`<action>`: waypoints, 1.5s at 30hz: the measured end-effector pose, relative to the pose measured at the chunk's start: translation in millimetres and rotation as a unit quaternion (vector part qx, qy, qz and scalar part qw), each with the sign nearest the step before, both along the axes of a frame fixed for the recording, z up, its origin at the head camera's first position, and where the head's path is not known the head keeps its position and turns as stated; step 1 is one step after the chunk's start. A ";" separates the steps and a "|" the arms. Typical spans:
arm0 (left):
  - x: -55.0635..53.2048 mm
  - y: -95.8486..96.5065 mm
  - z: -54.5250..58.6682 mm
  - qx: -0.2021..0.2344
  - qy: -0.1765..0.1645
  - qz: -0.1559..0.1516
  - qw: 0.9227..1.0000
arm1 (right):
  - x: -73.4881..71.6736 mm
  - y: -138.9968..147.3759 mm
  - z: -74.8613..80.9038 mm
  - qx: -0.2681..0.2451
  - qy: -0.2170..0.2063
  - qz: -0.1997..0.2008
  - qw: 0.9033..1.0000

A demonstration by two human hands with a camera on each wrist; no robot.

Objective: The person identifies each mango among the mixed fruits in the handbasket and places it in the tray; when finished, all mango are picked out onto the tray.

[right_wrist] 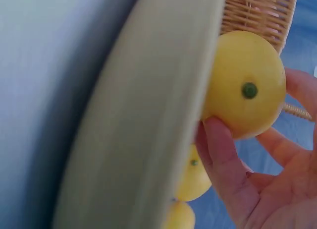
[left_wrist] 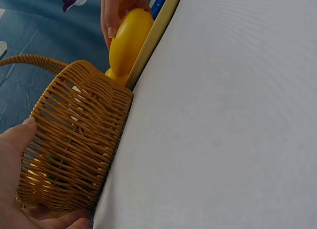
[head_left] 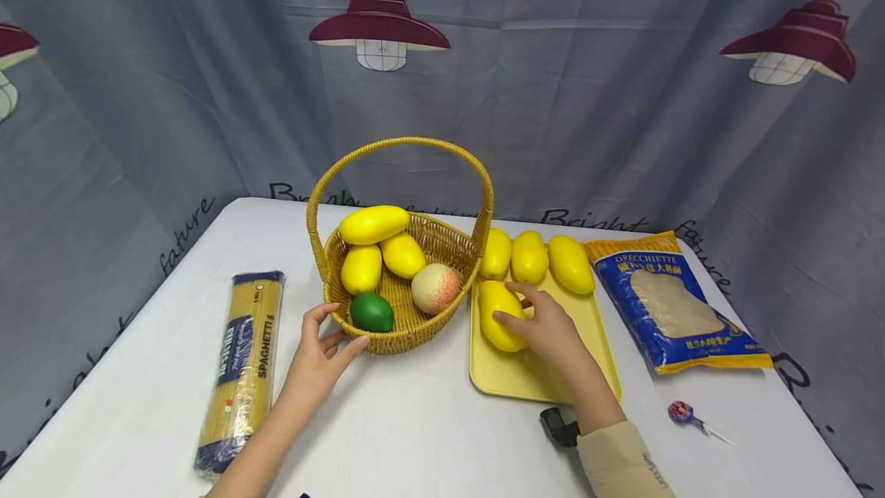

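Note:
My right hand (head_left: 551,327) holds a yellow mango (head_left: 499,312) from its right side, thumb and fingers spread around it. This mango is at the front left of a yellow tray (head_left: 518,384); three more mangoes (head_left: 529,257) lie along the tray's back. In the right wrist view, the held mango (right_wrist: 247,87) shows a green stem spot. With my left hand (head_left: 316,360) I hold the near left rim of a wicker basket (head_left: 442,237). Inside it are three yellow mangoes (head_left: 374,224), a green fruit (head_left: 371,313) and a peach (head_left: 435,288).
A long spaghetti pack (head_left: 242,367) lies left of the basket. Right of the tray is a blue orecchiette bag (head_left: 671,302), with a wrapped lollipop (head_left: 684,413) in front of it. The basket's tall handle (head_left: 401,141) arches upward. A grey curtain (head_left: 553,114) hangs behind the white table (head_left: 408,436).

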State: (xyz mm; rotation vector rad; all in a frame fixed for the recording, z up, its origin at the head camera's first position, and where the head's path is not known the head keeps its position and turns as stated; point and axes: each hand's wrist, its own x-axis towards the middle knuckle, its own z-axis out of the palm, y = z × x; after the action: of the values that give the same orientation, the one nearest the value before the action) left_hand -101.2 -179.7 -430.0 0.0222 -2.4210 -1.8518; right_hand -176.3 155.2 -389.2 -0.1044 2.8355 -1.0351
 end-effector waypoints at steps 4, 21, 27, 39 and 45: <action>0.8 -0.9 1.0 0.007 0.006 -0.002 1.000 | 3.9 -8.4 1.4 0.024 -0.005 0.000 1.000; 2.3 -2.8 2.5 0.011 0.009 0.001 1.000 | 3.8 -21.9 0.4 0.012 -0.018 0.009 1.000; 1.6 -3.0 2.1 0.015 0.011 0.000 1.000 | 4.0 -21.5 1.5 0.019 -0.035 0.005 0.999; -1.7 0.1 -1.0 0.015 0.007 -0.002 1.000 | 22.8 -19.2 36.6 0.066 0.069 0.001 0.995; -2.4 0.6 -2.6 0.009 0.001 0.005 1.000 | 9.2 -39.0 67.7 -0.019 0.127 0.078 0.989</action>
State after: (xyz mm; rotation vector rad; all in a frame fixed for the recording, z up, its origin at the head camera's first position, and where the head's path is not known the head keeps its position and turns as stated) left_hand -103.6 -179.1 -432.6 0.0343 -2.3994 -1.8683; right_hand -167.1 116.3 -321.5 -0.4890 2.9695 -1.1119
